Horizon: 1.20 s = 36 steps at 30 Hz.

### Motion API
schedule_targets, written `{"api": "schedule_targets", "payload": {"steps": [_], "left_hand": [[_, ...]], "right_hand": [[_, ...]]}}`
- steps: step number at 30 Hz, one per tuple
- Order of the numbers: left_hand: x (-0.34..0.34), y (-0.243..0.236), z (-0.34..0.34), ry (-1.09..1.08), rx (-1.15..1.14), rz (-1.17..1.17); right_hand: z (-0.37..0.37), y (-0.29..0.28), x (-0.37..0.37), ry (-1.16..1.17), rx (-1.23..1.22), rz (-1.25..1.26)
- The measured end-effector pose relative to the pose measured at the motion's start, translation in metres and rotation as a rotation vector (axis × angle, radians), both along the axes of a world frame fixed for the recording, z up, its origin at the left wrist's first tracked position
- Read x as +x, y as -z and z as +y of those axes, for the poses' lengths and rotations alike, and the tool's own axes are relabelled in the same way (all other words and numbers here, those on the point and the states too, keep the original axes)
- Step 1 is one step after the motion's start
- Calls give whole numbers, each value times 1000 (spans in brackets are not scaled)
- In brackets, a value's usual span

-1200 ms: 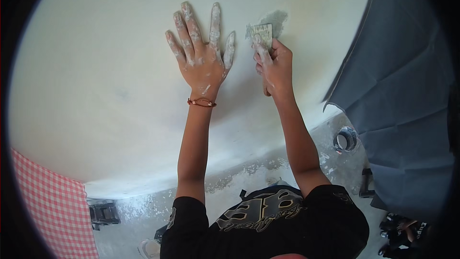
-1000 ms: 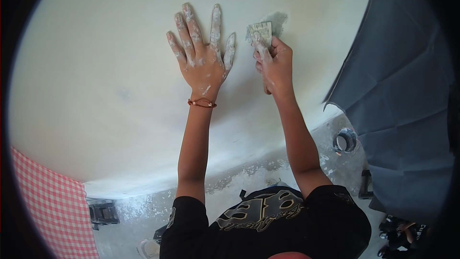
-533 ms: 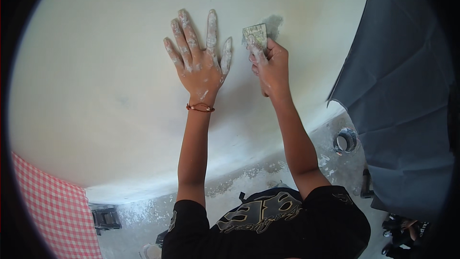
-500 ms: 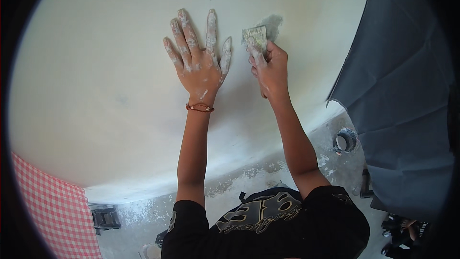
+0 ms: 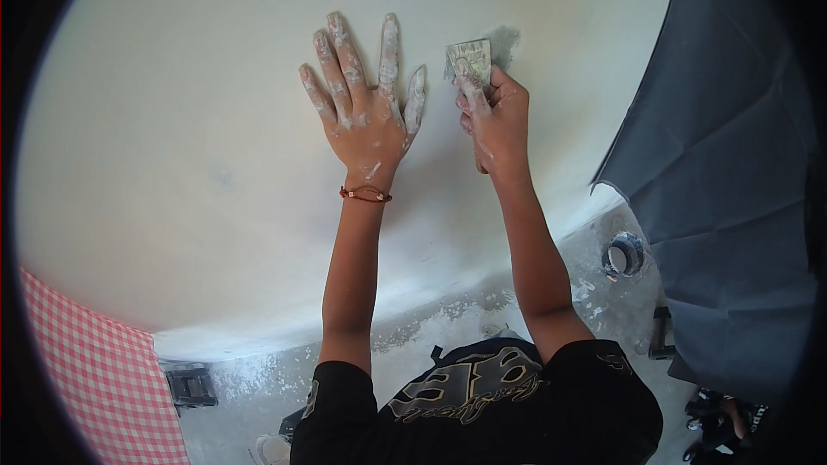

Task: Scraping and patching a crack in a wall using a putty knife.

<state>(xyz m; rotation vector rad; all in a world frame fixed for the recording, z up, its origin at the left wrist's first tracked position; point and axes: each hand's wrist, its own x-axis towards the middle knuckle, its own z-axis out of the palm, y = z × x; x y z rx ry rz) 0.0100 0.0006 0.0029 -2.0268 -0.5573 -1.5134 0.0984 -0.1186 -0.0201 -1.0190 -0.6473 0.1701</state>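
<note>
My left hand [image 5: 366, 103] lies flat on a pale cream wall [image 5: 172, 138], fingers spread and dusted with white powder; a thin red-brown bracelet [image 5: 365, 195] circles the wrist. Just to its right, my right hand [image 5: 493, 116] grips a small folded piece of sandpaper [image 5: 469, 57] and presses it against the wall. A faint grey shadow shows beside the sandpaper. Both forearms reach up from my black printed shirt [image 5: 474, 405] at the bottom.
A dark blue-grey sheet [image 5: 732, 189] hangs at the right. A red-and-white checked cloth [image 5: 103, 379] sits at lower left. The floor below is speckled with white dust, with a roll of tape [image 5: 624, 254] and a small dark box [image 5: 191, 385].
Both hands have slid slightly up the wall together; the right hand keeps the sandpaper pressed on the surface, the left stays flat.
</note>
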Motion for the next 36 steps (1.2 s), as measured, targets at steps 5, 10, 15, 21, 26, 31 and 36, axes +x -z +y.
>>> {"api": "schedule_targets", "payload": {"steps": [5, 10, 15, 21, 26, 31, 36], "left_hand": [[-1, 0, 1, -14, 7, 4], [1, 0, 0, -4, 4, 8], [2, 1, 1, 6, 4, -3], [4, 2, 2, -21, 0, -21], [4, 3, 3, -33, -15, -16], [3, 4, 4, -41, -6, -11], [3, 5, 5, -54, 0, -3]], "right_hand": [[6, 5, 2, 16, 14, 25], [4, 8, 5, -14, 32, 40], [-1, 5, 7, 18, -4, 37], [-22, 17, 2, 51, 236, -69], [-23, 13, -6, 98, 134, -149], [-25, 8, 9, -83, -45, 25], [-22, 1, 15, -162, -119, 32]]}}
